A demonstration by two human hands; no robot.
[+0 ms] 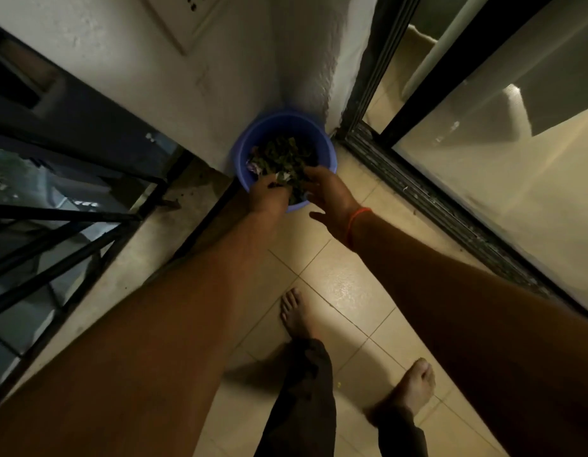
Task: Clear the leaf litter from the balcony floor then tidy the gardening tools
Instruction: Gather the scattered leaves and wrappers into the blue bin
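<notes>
1. Railing [65, 225]: black metal bars along the left edge of the floor, with a dim outdoor drop behind them.
2. Ledge [174, 196]: a bare concrete strip between the railing and the tiles; a few dark specks of debris lie on it near the wall.
3. Wall [147, 61]: white and rough-plastered, meeting the floor at the far corner; a switch plate [183, 14] sits high on it.
4. Your left hand [269, 194]: reaching into the near side of the bucket, fingers curled down into the leaves. Whether it grips a clump or only presses on the pile, you cannot tell from this view.
5. Bucket [253, 140]: blue, round, standing on the floor in the far corner, against the wall and just beside the door track.
6. Leaves [282, 156]: dark green litter heaped inside the bucket, with a few pale scraps among them at the near-left side. Blur hides finer detail.
7. Your right hand [329, 196]: spread over the bucket's near-right rim, thumb held apart toward you, fingertips touching the leaves. It holds nothing.
8. Band [355, 225]: an orange thread around your right wrist.
9. Floor [339, 291]: glossy cream tiles with a light patch near the middle.
10. Feet: your left foot [296, 311] and right foot [414, 387] are bare on the tiles at the near edge, below dark trouser legs.
11. Door track [418, 199]: a dark, grimy sliding-door rail along the right edge of the floor.
12. Glass door [503, 153]: black-framed panes to the right, showing a lit room behind.
</notes>
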